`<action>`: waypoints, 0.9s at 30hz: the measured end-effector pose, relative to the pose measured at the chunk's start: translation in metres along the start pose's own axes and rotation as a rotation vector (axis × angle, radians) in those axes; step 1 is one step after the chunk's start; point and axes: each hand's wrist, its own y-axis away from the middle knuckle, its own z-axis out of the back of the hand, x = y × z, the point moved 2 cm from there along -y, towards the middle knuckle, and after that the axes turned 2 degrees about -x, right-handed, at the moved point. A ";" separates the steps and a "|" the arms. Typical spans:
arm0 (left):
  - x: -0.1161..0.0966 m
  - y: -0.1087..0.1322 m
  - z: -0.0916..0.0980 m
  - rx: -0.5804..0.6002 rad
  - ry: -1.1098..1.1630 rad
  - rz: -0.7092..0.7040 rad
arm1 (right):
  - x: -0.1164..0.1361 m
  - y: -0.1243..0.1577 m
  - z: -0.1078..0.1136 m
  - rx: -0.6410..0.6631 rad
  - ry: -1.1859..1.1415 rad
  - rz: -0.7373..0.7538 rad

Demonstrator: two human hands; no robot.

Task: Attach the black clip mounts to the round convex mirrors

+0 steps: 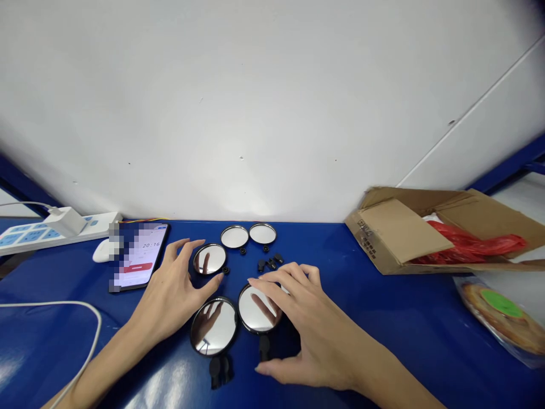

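Several small round mirrors lie on a blue table [383, 318]. My left hand [172, 295] rests open on the table, its fingertips beside a mirror [209, 259] at mid-table and just above a larger mirror [213, 327] with a black mount. My right hand [298, 324] hovers over another mirror [258, 309] with a black mount, fingers spread and curved, touching its top edge. Two more mirrors [234, 236] [263, 233] lie farther back. Small black parts [270, 262] sit between them and my right hand.
A phone [140, 255] with a lit screen lies to the left, next to a white earbud case [101, 251] and a power strip with a charger [59, 224]. A white cable [85, 318] loops at left. An open cardboard box [409, 233] with red plastic stands at right.
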 end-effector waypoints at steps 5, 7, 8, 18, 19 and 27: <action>-0.022 0.009 0.017 -0.147 0.086 -0.018 | 0.002 -0.001 0.004 -0.173 0.025 0.081; -0.030 0.012 0.020 -0.035 0.248 -0.049 | 0.003 -0.001 0.004 -0.245 0.013 0.131; -0.033 0.014 0.019 0.072 0.361 -0.044 | 0.004 -0.001 0.003 -0.280 0.005 0.163; -0.051 0.032 0.003 0.589 1.026 0.186 | 0.020 -0.001 -0.002 -0.449 0.110 0.316; -0.050 0.032 0.003 0.571 1.060 0.211 | 0.020 -0.001 -0.002 -0.491 0.119 0.300; -0.052 0.029 0.005 0.487 1.218 0.182 | 0.012 -0.001 0.002 -0.775 0.076 0.117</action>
